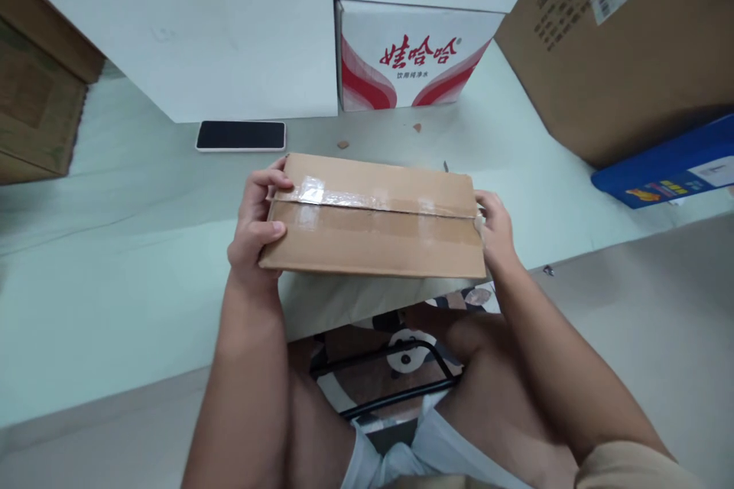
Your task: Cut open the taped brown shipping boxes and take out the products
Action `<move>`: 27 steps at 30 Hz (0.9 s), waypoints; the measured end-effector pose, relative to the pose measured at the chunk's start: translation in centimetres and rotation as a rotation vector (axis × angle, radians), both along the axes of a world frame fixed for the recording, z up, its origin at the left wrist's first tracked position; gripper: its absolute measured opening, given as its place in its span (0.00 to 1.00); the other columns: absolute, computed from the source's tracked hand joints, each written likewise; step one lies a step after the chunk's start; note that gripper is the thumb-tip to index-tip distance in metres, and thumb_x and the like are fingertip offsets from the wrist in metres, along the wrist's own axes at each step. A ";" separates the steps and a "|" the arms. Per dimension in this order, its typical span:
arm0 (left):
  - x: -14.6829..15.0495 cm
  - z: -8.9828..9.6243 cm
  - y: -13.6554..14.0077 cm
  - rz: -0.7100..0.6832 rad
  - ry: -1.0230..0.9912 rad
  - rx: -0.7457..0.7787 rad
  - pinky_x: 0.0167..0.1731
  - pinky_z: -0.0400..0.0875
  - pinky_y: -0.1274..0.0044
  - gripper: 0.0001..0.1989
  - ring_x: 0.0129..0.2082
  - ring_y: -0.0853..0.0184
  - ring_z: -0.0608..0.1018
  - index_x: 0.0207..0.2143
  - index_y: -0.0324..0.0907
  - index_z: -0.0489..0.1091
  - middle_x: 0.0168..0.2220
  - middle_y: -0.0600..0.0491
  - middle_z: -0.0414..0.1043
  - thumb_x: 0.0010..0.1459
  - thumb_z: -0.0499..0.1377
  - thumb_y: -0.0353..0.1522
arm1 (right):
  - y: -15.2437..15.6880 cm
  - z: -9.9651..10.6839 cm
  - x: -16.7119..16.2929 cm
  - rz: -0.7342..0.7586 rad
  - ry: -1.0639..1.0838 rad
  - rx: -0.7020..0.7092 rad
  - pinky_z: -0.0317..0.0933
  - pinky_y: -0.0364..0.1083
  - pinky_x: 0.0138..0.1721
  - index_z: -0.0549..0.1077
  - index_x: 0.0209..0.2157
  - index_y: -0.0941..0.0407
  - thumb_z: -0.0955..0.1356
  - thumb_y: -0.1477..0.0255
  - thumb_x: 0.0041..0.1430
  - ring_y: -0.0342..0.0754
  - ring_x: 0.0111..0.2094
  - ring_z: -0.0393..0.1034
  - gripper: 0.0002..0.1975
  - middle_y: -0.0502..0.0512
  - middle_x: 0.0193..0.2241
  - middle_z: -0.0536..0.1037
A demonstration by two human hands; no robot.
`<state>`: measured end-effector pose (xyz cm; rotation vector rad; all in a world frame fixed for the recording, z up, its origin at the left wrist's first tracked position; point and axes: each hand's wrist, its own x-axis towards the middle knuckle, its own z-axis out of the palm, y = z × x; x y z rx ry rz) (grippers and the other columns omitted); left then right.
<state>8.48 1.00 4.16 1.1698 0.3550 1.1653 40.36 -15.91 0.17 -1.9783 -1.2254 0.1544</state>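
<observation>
Between my two hands is a brown cardboard box (378,244), with clear tape along the seam of the face turned toward me. My left hand (255,218) grips its left end, thumb on the taped face and fingers around the far side. At the opposite end, my right hand (498,229) is closed on the box, with part of its fingers hidden behind the edge. The tip of a thin dark object (446,166) shows just behind the box's top edge; the rest of it is hidden.
A phone (241,135) lies on the pale green tabletop (143,244). White cartons (246,38) and a red-and-white carton (421,53) stand behind. Two small brown scraps (342,144) lie near them. A large brown carton (619,38) and a blue package (670,164) are at right.
</observation>
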 end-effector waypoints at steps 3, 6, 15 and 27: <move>-0.1 0.0 -0.1 -0.011 -0.005 -0.020 0.55 0.69 0.63 0.23 0.56 0.51 0.72 0.39 0.46 0.73 0.57 0.51 0.71 0.36 0.69 0.37 | -0.4 2.4 -3.0 0.003 0.373 0.371 0.71 0.50 0.43 0.74 0.42 0.51 0.62 0.54 0.65 0.51 0.42 0.75 0.17 0.56 0.40 0.78; 0.2 0.3 -0.5 0.031 -0.051 -0.044 0.54 0.70 0.65 0.25 0.53 0.55 0.73 0.41 0.47 0.72 0.53 0.52 0.73 0.36 0.69 0.37 | -0.2 3.8 -5.8 0.115 0.505 0.524 0.70 0.50 0.47 0.75 0.45 0.49 0.67 0.50 0.61 0.50 0.46 0.75 0.20 0.55 0.44 0.78; 0.6 1.0 -0.5 0.485 -0.116 -0.171 0.44 0.68 0.73 0.15 0.41 0.64 0.72 0.31 0.44 0.62 0.34 0.54 0.68 0.43 0.64 0.38 | 3.4 4.9 -7.9 0.240 0.399 0.429 0.60 0.65 0.65 0.71 0.42 0.51 0.56 0.48 0.66 0.61 0.67 0.63 0.24 0.61 0.65 0.69; -1.9 2.1 -0.5 0.783 0.277 0.185 0.26 0.59 0.76 0.12 0.25 0.70 0.69 0.26 0.42 0.75 0.25 0.57 0.70 0.44 0.73 0.37 | 3.2 6.3 -8.2 0.108 0.449 0.571 0.71 0.58 0.46 0.65 0.14 0.51 0.66 0.43 0.58 0.53 0.36 0.69 0.31 0.55 0.27 0.61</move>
